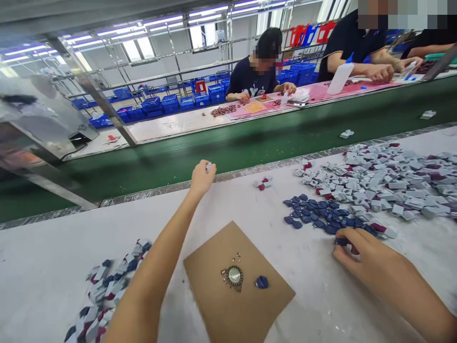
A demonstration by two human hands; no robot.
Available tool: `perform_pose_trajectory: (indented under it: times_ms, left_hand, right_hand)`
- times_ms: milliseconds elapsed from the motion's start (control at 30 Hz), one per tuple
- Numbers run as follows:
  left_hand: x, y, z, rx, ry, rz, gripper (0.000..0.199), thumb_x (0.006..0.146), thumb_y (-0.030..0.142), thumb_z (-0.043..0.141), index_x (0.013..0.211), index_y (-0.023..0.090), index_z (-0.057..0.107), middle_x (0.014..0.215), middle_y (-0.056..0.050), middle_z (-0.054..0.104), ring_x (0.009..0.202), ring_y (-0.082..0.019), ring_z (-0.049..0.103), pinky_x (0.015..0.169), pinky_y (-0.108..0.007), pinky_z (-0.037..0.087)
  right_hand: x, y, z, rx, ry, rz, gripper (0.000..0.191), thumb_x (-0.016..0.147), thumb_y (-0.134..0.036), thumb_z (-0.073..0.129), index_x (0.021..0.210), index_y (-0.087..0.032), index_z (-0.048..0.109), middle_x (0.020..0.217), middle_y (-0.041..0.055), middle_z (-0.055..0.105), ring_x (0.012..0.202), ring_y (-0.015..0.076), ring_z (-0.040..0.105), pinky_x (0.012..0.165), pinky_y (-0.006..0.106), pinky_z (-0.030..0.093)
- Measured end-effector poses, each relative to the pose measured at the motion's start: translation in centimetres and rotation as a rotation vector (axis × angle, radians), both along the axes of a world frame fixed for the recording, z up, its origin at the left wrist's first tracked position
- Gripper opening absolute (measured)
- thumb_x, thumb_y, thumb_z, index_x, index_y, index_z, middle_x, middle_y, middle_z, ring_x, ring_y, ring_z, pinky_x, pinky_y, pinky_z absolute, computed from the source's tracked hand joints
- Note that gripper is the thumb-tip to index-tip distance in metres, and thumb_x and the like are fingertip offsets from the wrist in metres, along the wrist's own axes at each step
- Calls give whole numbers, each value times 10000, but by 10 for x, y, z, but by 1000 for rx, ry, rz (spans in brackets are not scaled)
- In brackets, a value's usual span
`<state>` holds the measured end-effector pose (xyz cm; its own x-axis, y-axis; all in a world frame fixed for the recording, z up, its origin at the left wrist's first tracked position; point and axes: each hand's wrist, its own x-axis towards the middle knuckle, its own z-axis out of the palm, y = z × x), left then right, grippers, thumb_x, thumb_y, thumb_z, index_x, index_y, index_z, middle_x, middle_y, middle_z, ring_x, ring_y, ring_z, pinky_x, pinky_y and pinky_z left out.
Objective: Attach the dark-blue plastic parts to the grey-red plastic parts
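Observation:
My left hand (203, 176) is stretched far forward over the table's back edge, its fingers closed around a small whitish piece (208, 166). On the right, my right hand (360, 250) pinches a dark blue piece (341, 241) at the near edge of a pile of dark blue pieces (317, 212). Between my arms lies a brown cardboard sheet (210, 259). It bears a round pale stone in a dark beaded setting (234, 276), several tiny stones around it, and one dark blue piece (262, 282).
A large heap of grey and maroon pieces (389, 181) spreads at the right. A mixed pile (102, 286) lies left of my left forearm. Beyond the table runs a green belt (171, 157); people work at a bench (171, 123) behind it.

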<state>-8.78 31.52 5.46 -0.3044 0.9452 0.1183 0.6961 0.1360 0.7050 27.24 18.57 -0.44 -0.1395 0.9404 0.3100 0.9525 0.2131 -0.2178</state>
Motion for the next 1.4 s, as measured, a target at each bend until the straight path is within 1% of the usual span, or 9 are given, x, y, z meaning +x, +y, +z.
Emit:
perform_pose_trajectory:
  times_ms: [167,300,467,633,867,1100,1200,1267,1400]
  left_hand:
    - [-10,-114,20,-68,-376,50,216,835,357,401,791,166,491,745,-11,547,590,-125,563,439,-231,402]
    - [7,-204,7,-125,-629,31,244,794,425,439,784,183,463,658,17,527,466,-101,509,350,-195,330]
    - [27,-262,-24,-16,-774,158,258,804,458,443,866,207,436,527,79,438,420,-70,385,370,-163,294]
    - [29,-283,-31,96,-876,283,261,790,460,490,863,215,439,508,80,430,443,-73,386,395,-159,308]
    - [27,-301,-31,138,-943,395,314,750,496,547,853,210,468,524,70,443,446,-78,392,386,-170,332]
    - [49,-299,-31,45,-1005,244,267,812,453,487,923,213,450,532,76,428,460,-79,400,419,-178,365]
    - [59,-296,-25,19,-1156,144,265,856,415,384,997,206,463,609,51,454,479,-80,417,433,-193,380]
    - [62,-294,-22,-16,-1196,122,289,860,381,379,1072,201,460,644,41,482,476,-76,434,455,-203,404]
    - [59,-290,-25,-42,-1131,197,459,777,413,552,1158,180,444,661,41,511,442,-63,456,453,-201,431]
  right_hand:
    - [-45,-22,20,-134,195,296,136,808,-267,422,893,-221,518,702,14,571,536,140,537,479,251,422]
    - [-97,-48,29,-191,270,590,232,870,-183,322,840,-218,549,718,9,578,565,114,542,523,231,426]
    - [-116,-54,25,-92,90,504,219,865,-187,350,914,-205,563,797,31,608,683,153,588,539,253,419]
    - [-114,-38,29,-182,12,516,291,912,-294,354,1139,-239,529,894,41,593,700,147,590,539,248,431]
    - [-127,-15,33,-381,-94,632,200,881,-243,406,988,-227,574,931,43,582,716,170,590,597,294,450]
    - [-135,-44,49,-348,206,723,250,914,-209,287,1087,-213,467,903,60,594,763,160,596,652,290,485]
    - [-145,-59,50,-252,206,807,340,910,-188,274,1226,-208,399,977,93,601,815,178,608,670,304,497]
    - [-150,-62,48,-241,196,753,364,918,-212,286,1277,-191,340,993,102,617,782,184,624,632,303,502]
    - [-151,-51,47,-284,115,765,218,919,-224,336,1031,-199,521,853,58,622,698,165,613,591,275,485]
